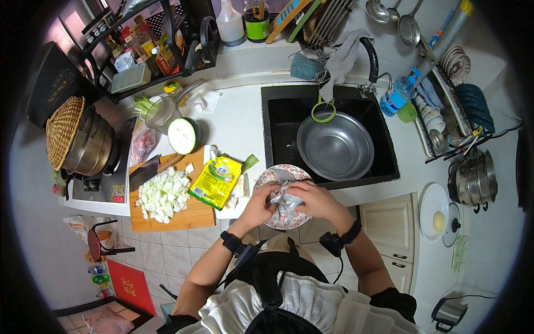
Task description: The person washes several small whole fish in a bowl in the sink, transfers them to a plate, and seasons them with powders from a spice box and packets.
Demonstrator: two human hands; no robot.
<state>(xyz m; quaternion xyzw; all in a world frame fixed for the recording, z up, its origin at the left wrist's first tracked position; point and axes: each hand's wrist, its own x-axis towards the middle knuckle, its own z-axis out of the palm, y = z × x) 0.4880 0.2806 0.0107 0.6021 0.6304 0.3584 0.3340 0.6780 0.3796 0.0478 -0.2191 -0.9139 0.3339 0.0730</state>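
Observation:
A round plate with a red floral pattern [286, 225] is at the counter's front edge, left of the sink's near corner. On it lies silvery-grey food with skin, perhaps fish pieces [288, 200]. My left hand [265, 204] holds the left side of this food with curled fingers. From the right, my right hand [315, 199] presses its fingers on the same food. Left of the plate, a yellow seasoning packet [216, 181] rests partly on a wooden cutting board [175, 224]. Diced pale green-white vegetable [164, 195] is heaped on the board beside a cleaver [144, 172].
A metal basin [336, 146] sits in the black sink [283, 108]. A cut winter melon [182, 135], a clear strainer or jug [160, 116] and bagged meat [143, 144] are behind the board. A steamer pot [89, 142] stands on the stove at left.

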